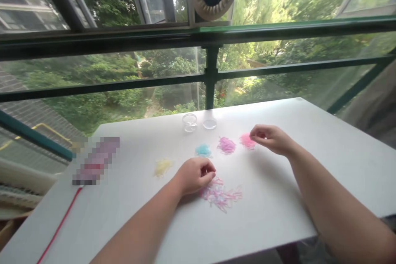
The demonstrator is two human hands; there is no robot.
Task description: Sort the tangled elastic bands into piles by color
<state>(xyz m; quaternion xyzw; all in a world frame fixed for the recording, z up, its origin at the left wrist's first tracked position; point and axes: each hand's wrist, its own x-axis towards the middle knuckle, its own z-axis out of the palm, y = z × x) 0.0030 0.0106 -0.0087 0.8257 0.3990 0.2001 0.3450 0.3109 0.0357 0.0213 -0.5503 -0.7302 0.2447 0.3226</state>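
Note:
My right hand (268, 137) is over the right edge of a pink pile (247, 141), its fingers pinched together; anything between them is too small to make out. My left hand (198, 174) is closed at the upper left edge of a mixed pile of thin pink, purple and pale strands (222, 195), and its fingertips hide what they may hold. Behind the hands, a purple pile (227, 145) lies left of the pink one, then a blue pile (203, 150). Farther left sits a pale yellow pile (163, 167).
At the back of the white table (123, 222) stand a clear round container (189, 123) and a clear shallow dish or lid (210, 123). A blurred-out purple object (99, 159) with a red cord (60, 225) lies at the left. A green railing (139, 40) runs behind the table.

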